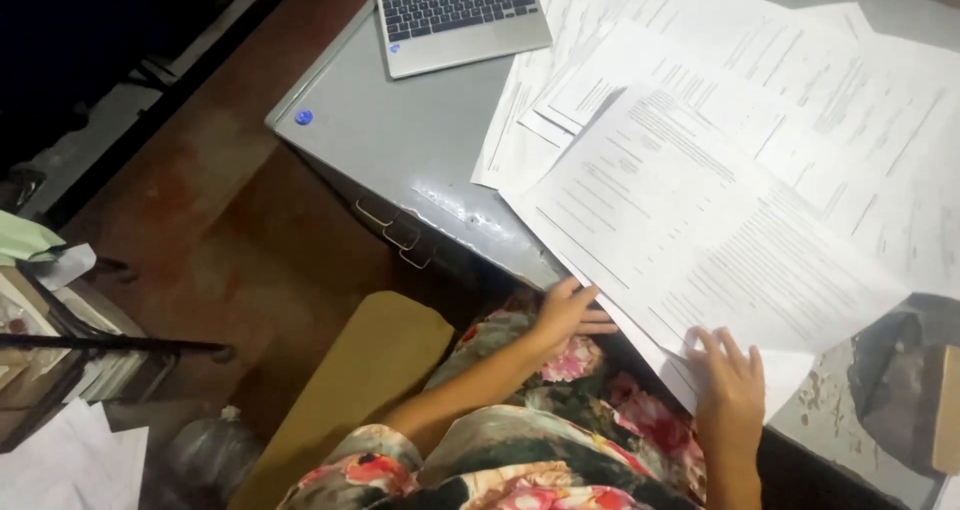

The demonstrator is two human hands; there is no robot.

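A large printed white sheet (700, 230) lies on top of several other papers spread over a grey metal desk (400, 140). My left hand (572, 310) grips the near left edge of the stacked sheets where they hang over the desk's front edge. My right hand (728, 385) rests flat on the near right corner of the same sheets, fingers spread. My lap in a flowered garment (560, 420) is just below both hands.
An open silver laptop (455, 15) sits at the desk's far left. Desk drawers with metal handles (400, 235) face the reddish floor. A tan chair seat (350, 390) stands left of me. A shelf with papers (50, 350) is at far left. A dark object (905, 380) lies at right.
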